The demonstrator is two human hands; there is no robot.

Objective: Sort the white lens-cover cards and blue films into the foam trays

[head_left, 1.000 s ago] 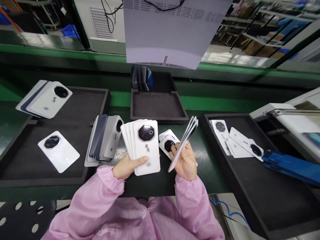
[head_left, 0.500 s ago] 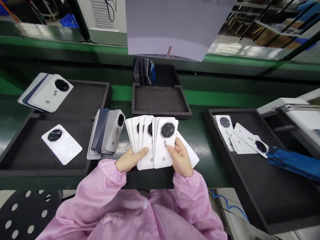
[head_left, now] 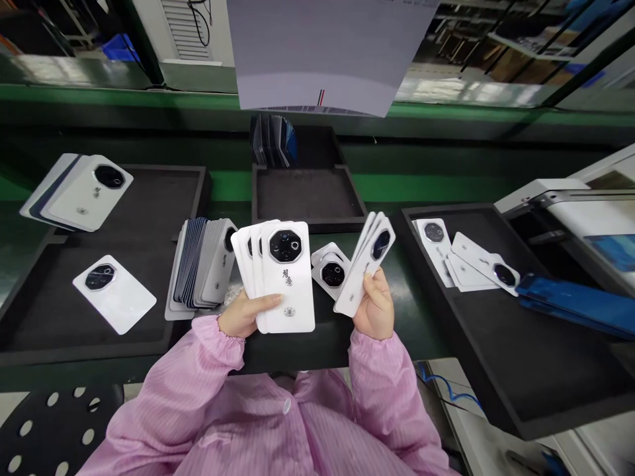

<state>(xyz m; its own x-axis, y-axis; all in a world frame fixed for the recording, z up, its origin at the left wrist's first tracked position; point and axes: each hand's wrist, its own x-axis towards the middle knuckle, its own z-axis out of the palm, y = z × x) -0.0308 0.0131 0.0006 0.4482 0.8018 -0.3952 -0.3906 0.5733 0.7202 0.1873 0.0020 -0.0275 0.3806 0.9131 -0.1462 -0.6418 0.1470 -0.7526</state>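
Note:
My left hand (head_left: 243,315) is closed on a fanned stack of white phone back covers (head_left: 292,284), each with a dark camera patch at its top and small dark markings below. A smaller bunch of white phone back covers (head_left: 358,281), tilted to the right, sits in my right hand (head_left: 376,305), whose fingers are wrapped round its right edge. Between the two bunches, loose white covers (head_left: 331,272) lie on the dark green bench, partly hidden by the right bunch. Left of my left hand stands a leaning row of white and blue-edged covers (head_left: 201,264).
A black foam tray (head_left: 159,205) at left holds a cover stack (head_left: 82,192) and one single cover (head_left: 115,294). Another tray (head_left: 307,195) at the back holds upright dark pieces (head_left: 272,140). The right tray (head_left: 555,370) carries white covers (head_left: 476,264) and blue film-like pieces (head_left: 580,307).
My hands have moved apart, splitting the fanned covers into two bunches. The right bunch has lifted to the right and tilted, uncovering loose covers on the bench. The view has shifted slightly.

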